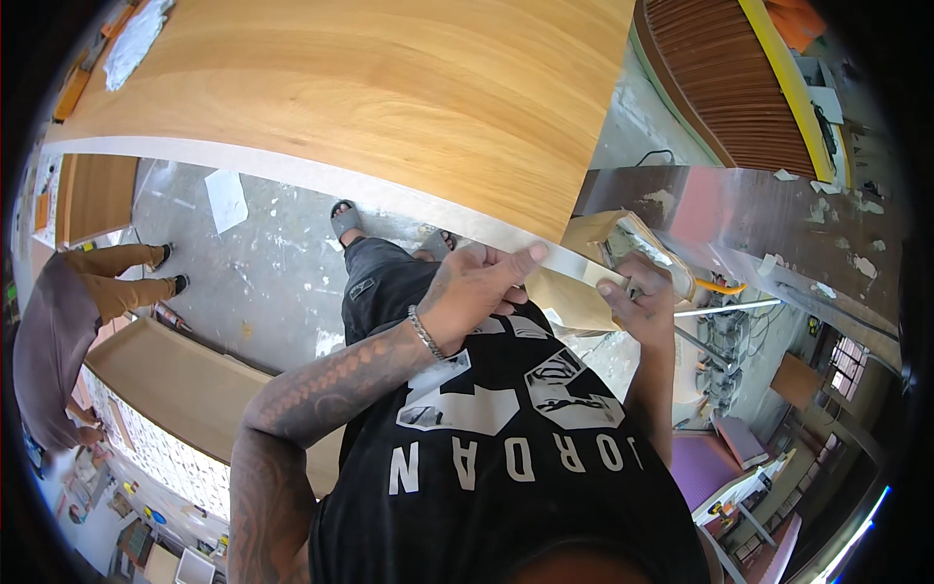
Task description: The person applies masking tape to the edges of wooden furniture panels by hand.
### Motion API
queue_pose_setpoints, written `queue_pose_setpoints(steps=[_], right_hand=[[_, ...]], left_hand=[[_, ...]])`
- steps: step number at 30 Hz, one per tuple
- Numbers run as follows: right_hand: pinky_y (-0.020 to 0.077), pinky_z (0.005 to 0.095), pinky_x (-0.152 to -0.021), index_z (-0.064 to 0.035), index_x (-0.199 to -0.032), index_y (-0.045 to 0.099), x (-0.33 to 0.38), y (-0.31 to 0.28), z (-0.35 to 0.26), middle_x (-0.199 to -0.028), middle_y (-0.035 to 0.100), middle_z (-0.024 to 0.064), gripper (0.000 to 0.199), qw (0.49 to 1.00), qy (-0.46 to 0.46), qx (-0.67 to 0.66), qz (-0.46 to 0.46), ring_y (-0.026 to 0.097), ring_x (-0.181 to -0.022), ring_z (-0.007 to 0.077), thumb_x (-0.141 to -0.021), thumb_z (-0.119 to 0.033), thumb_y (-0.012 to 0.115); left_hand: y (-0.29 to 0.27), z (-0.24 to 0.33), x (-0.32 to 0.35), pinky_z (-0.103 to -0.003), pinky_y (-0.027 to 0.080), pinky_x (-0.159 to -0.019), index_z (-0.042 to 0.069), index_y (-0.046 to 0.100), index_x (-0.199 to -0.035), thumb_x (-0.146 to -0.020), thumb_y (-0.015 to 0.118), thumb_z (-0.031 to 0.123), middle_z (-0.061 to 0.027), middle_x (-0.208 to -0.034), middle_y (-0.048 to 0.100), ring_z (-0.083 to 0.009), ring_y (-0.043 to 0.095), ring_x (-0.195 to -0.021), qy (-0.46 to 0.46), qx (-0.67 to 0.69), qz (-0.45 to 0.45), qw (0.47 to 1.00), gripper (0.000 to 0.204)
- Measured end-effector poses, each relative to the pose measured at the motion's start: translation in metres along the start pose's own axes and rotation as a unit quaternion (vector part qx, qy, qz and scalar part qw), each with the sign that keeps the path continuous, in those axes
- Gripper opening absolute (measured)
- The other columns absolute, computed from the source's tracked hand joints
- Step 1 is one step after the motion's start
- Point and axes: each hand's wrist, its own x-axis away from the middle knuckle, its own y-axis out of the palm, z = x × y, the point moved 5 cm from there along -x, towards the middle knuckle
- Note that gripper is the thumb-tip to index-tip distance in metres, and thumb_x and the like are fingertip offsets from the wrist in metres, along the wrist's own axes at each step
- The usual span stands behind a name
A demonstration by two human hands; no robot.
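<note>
A wooden panel (389,88) with a light brown grain lies in front of me. Along its near edge runs a pale strip of tape (389,200), which extends past the panel's right corner to my right hand. My left hand (482,287), with a beaded bracelet at its wrist, is closed on the tape at that corner, thumb on top and fingers curled beneath. My right hand (644,297) pinches the strip's far end between thumb and fingers. Whether a roll sits inside that hand is hidden.
Right of the panel stands a dark, paint-spotted board (739,219), with a slatted brown panel (720,78) behind it. A cardboard box (584,302) is under my hands. At left another person (58,331) bends near a long tan panel (185,380). White paper (226,201) lies on the floor.
</note>
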Motion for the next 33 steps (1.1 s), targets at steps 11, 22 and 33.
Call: queue_pose_setpoints(steps=[11,22,33], right_hand=[[0.0470,0.0298,-0.067,0.0012,-0.094,0.068,-0.005,0.035,0.016,-0.080,0.066,0.0082,0.024,0.993,0.093,-0.074,-0.025,0.060,-0.073,0.0146,-0.082,-0.016,0.080],[0.0480,0.0317,-0.068,-0.0017,-0.098,0.068,0.002,0.022,0.023,-0.083,0.068,0.0072,0.027,0.977,0.115,-0.177,0.019,0.063,-0.077,0.0149,-0.085,-0.023,0.078],[0.0497,0.0357,-0.072,-0.0025,-0.097,0.071,0.021,0.034,0.013,-0.085,0.070,0.0127,0.038,0.976,0.104,-0.164,0.095,0.066,-0.079,0.0228,-0.082,-0.037,0.078]], left_hand=[[0.016,0.003,-0.002,-0.030,0.057,-0.065,-0.001,0.067,-0.100,-0.084,0.079,0.049,-0.0067,-0.086,0.066,-0.0171,0.069,-0.071,-0.101,0.011,-0.027,0.995,0.054],[-0.199,0.083,0.037,-0.025,0.050,-0.056,0.018,0.064,-0.079,-0.089,0.073,0.051,0.0034,-0.070,0.063,-0.0111,0.061,-0.066,0.136,0.138,0.212,0.958,0.036],[-0.258,0.096,0.037,-0.026,0.050,-0.058,0.015,0.061,-0.079,-0.082,0.072,0.066,0.0037,-0.064,0.059,-0.0117,0.060,-0.062,0.165,0.150,0.227,0.948,0.052]])
